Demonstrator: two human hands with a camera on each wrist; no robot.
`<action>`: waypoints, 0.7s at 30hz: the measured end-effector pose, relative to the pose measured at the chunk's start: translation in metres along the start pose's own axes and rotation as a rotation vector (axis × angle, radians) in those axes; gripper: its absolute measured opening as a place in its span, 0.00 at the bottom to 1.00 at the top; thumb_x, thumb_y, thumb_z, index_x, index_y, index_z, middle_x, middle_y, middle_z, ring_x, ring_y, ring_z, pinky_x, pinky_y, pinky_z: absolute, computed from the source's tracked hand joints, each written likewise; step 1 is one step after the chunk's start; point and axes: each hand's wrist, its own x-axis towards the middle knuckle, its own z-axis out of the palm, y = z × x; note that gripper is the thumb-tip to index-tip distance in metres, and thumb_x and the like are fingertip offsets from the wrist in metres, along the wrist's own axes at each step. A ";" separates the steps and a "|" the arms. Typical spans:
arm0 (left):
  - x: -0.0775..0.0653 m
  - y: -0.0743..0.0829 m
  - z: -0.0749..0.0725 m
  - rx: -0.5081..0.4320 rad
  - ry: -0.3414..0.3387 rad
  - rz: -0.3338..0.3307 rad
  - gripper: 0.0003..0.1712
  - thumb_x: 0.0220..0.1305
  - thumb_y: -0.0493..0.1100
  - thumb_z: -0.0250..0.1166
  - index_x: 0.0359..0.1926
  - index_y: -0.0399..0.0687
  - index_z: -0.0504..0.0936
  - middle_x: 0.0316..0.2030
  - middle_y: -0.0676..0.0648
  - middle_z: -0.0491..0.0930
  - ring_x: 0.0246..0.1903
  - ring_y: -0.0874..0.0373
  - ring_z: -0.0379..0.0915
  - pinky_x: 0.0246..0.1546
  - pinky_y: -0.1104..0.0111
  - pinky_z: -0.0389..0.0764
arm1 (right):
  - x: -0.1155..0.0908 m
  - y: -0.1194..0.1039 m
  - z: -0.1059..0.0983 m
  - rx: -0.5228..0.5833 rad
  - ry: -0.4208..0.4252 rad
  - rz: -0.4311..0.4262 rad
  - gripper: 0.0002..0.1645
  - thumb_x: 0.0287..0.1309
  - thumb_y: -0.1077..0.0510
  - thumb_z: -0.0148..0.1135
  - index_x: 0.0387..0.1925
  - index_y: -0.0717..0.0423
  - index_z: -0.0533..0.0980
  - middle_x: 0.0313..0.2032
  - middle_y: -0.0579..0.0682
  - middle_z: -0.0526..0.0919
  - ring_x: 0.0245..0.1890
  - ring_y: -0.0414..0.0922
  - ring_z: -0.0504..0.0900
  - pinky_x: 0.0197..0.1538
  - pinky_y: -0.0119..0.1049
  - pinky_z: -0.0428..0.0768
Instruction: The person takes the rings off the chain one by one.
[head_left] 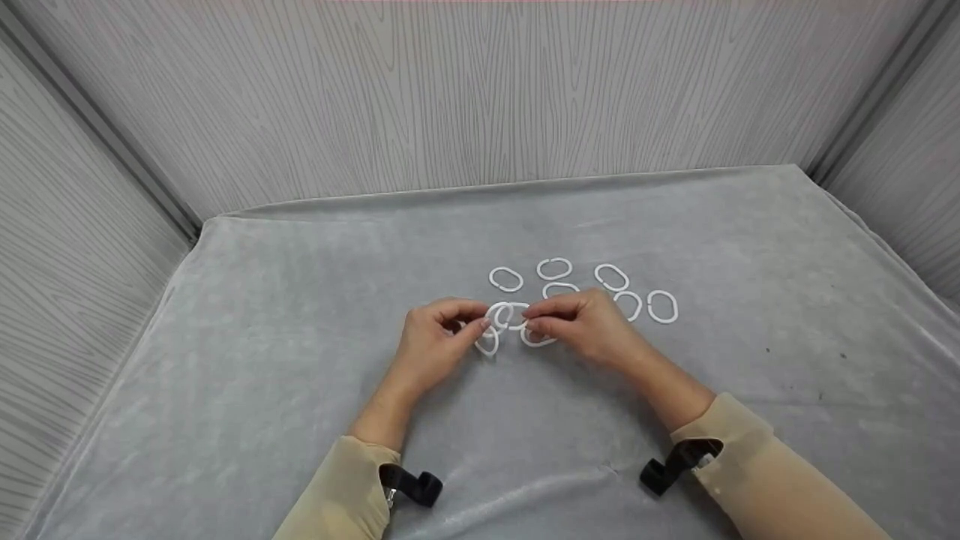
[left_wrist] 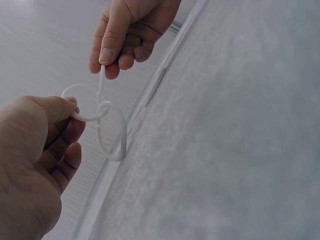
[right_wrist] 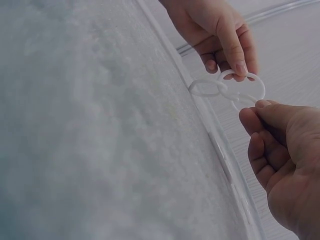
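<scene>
Near the middle of the cloth, my left hand point(head_left: 435, 341) pinches a white oval link point(left_wrist: 90, 119) between thumb and index finger. Facing it, my right hand point(head_left: 592, 326) pinches a second white link point(left_wrist: 103, 77) by its end. The two held links cross each other; whether the second is fully hooked through cannot be made out. From the left hand's link hangs a third link point(left_wrist: 124, 135), looped through it. One more white link point(head_left: 538, 345) shows below the right fingertips, partly hidden by them.
Several loose white links lie beyond the hands, among them a left one point(head_left: 493, 277), a back one point(head_left: 555, 260) and a right one point(head_left: 675, 307). Grey cloth point(head_left: 300, 315) covers the table. Pale wood-grain panels point(head_left: 480, 90) stand behind and at both sides.
</scene>
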 end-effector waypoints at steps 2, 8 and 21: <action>0.000 0.000 0.000 -0.006 0.000 0.000 0.07 0.64 0.32 0.75 0.43 0.38 0.92 0.35 0.50 0.90 0.33 0.58 0.81 0.37 0.71 0.79 | 0.000 0.000 0.000 -0.003 0.002 -0.008 0.10 0.64 0.66 0.73 0.46 0.67 0.88 0.37 0.54 0.92 0.37 0.36 0.88 0.41 0.27 0.83; 0.000 0.000 0.000 -0.011 -0.006 -0.003 0.06 0.65 0.33 0.74 0.43 0.39 0.92 0.35 0.50 0.90 0.34 0.58 0.81 0.38 0.70 0.79 | 0.000 0.001 0.000 0.006 0.006 -0.014 0.10 0.64 0.66 0.73 0.46 0.67 0.88 0.37 0.56 0.92 0.37 0.36 0.88 0.42 0.27 0.83; 0.000 0.002 0.000 -0.007 -0.009 -0.002 0.06 0.65 0.33 0.75 0.43 0.41 0.93 0.35 0.51 0.90 0.34 0.58 0.81 0.38 0.70 0.80 | 0.001 0.002 0.001 -0.005 0.015 -0.013 0.11 0.64 0.66 0.73 0.47 0.68 0.88 0.38 0.57 0.92 0.37 0.36 0.88 0.42 0.26 0.82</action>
